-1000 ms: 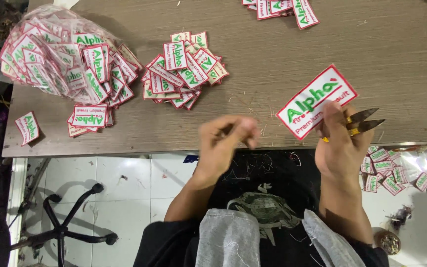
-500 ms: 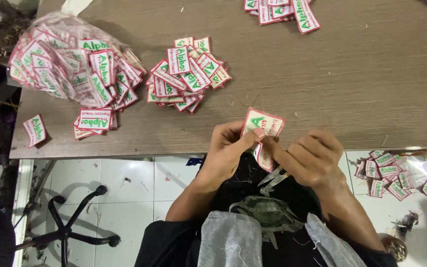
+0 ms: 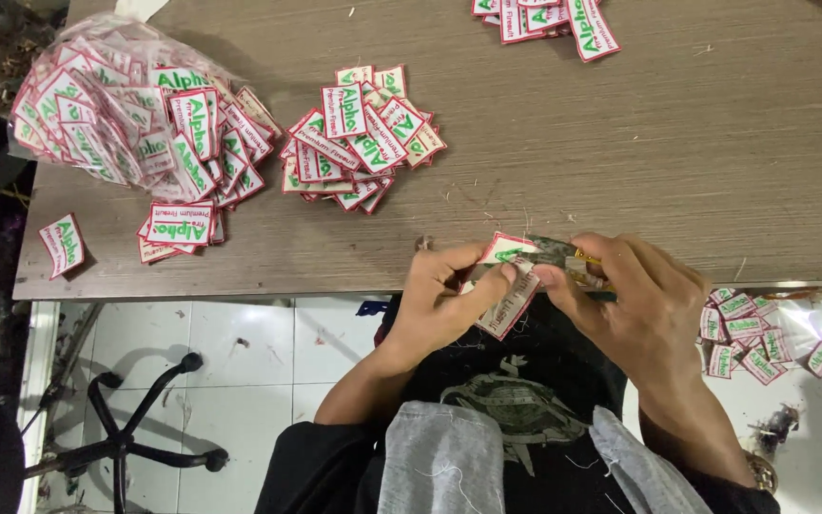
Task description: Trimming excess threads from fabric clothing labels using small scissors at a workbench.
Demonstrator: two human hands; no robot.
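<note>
My left hand (image 3: pixel 444 290) pinches a white embroidered patch (image 3: pixel 509 286) with a red border and green lettering, held at the near table edge. My right hand (image 3: pixel 635 295) grips small thread snips (image 3: pixel 563 255) with yellow handles, their blades resting at the patch's upper edge. Both hands meet over my lap, just below the wooden table (image 3: pixel 620 162).
A loose pile of patches (image 3: pixel 359 133) lies mid-table, left of it a clear plastic bag of patches (image 3: pixel 111 114). One single patch (image 3: pixel 62 243) sits at the left corner. More patches (image 3: pixel 544 19) lie at the far edge and on the floor (image 3: pixel 753 333). An office chair base (image 3: pixel 135 438) stands lower left.
The patch came down from the right side of the table to the near edge. My hands have closed together on it, and the snips now touch its edge.
</note>
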